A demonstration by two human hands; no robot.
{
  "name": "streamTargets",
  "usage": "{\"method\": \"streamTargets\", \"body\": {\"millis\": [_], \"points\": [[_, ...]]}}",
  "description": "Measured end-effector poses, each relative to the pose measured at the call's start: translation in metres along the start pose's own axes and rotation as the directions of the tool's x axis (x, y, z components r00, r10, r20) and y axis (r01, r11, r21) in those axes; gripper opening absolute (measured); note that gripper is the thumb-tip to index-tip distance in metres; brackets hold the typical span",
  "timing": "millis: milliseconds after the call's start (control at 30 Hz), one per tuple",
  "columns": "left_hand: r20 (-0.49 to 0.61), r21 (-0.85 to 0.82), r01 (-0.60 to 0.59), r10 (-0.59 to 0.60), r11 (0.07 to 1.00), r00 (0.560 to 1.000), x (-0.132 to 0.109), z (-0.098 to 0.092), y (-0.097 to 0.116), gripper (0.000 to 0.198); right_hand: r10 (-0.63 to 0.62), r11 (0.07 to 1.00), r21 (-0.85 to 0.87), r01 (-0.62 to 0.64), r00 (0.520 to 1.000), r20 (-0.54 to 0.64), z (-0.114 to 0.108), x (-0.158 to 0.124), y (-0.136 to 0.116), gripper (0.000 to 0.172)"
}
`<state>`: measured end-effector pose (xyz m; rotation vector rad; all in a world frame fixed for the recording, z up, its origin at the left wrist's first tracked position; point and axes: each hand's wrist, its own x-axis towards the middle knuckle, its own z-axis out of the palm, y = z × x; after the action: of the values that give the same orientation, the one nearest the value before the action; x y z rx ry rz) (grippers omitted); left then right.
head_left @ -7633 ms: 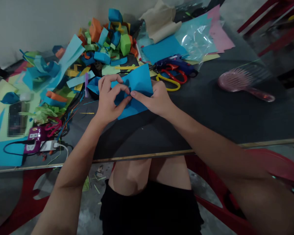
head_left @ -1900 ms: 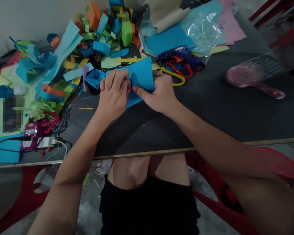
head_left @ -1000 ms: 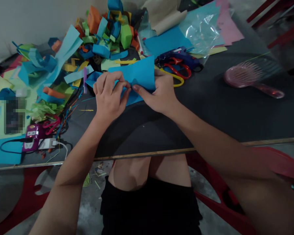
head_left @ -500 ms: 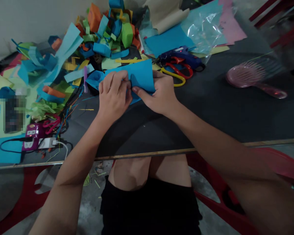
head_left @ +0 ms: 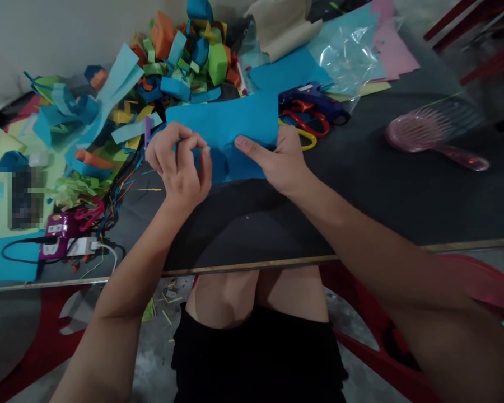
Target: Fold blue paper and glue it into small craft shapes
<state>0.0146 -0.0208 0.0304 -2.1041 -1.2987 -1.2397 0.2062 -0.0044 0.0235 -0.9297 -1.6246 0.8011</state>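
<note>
A flat sheet of blue paper (head_left: 222, 120) is held up over the black tabletop. My right hand (head_left: 283, 159) pinches its right edge, thumb on the front face and the other fingers behind. At the sheet's left part is my left hand (head_left: 180, 168), its fingers loosely curved and apart, with blue showing between index finger and thumb. Nothing held shows in it, though the palm side is partly hidden. Red-handled scissors (head_left: 319, 123), yellow-handled scissors (head_left: 306, 140) and a dark blue glue gun (head_left: 311, 98) lie just beyond my right hand.
A heap of colored paper pieces (head_left: 185, 56) stands at the back. Paper strips, a purple power adapter (head_left: 56, 232) and cords lie left. A pink hairbrush (head_left: 415, 131) lies right. Plastic wrap (head_left: 348, 61) covers sheets at the back. The table's front edge (head_left: 252, 267) crosses above my lap.
The blue sheet has opened out from a curled, folded shape into a wider flat one. My left hand has moved left and its fingers have loosened. My right hand keeps its grip.
</note>
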Motion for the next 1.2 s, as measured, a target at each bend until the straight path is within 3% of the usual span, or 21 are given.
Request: {"method": "streamTargets", "body": {"millis": [100, 267, 533, 667, 800, 967, 1200], "points": [[-0.037, 0.033, 0.115, -0.114, 0.993, 0.993, 0.0, -0.005, 0.003, 0.038, -0.025, 0.999, 0.025, 0.025, 1.0, 0.019, 0.001, -0.001, -0.002, 0.045], [0.056, 0.044, 0.235, -0.237, 0.971, 0.97, -0.005, -0.006, 0.0, 0.051, -0.033, 0.999, 0.039, 0.033, 0.999, 0.007, 0.002, -0.002, -0.001, 0.049], [0.132, 0.115, 0.201, -0.216, 0.973, 0.967, -0.002, -0.007, 0.001, 0.052, -0.018, 0.996, 0.084, 0.022, 0.999, -0.044, 0.003, -0.002, 0.0, 0.048], [0.048, 0.074, 0.159, -0.163, 0.984, 0.985, 0.001, -0.009, 0.005, 0.042, -0.029, 0.996, 0.085, 0.032, 0.999, -0.042, 0.004, -0.002, -0.002, 0.049], [-0.001, 0.038, 0.107, -0.107, 0.993, 0.994, 0.001, -0.002, -0.001, 0.043, -0.044, 0.998, 0.038, 0.045, 0.999, -0.029, 0.003, -0.002, -0.006, 0.049], [0.206, 0.064, 0.1, -0.111, 0.993, 0.972, 0.004, 0.001, -0.006, 0.034, -0.095, 0.991, -0.101, 0.091, 0.995, -0.03, 0.002, 0.0, -0.01, 0.046], [0.311, 0.037, 0.051, -0.059, 0.998, 0.948, 0.012, -0.008, 0.004, 0.032, -0.142, 0.954, -0.27, 0.133, 0.99, -0.015, 0.001, -0.002, -0.007, 0.04]]}}
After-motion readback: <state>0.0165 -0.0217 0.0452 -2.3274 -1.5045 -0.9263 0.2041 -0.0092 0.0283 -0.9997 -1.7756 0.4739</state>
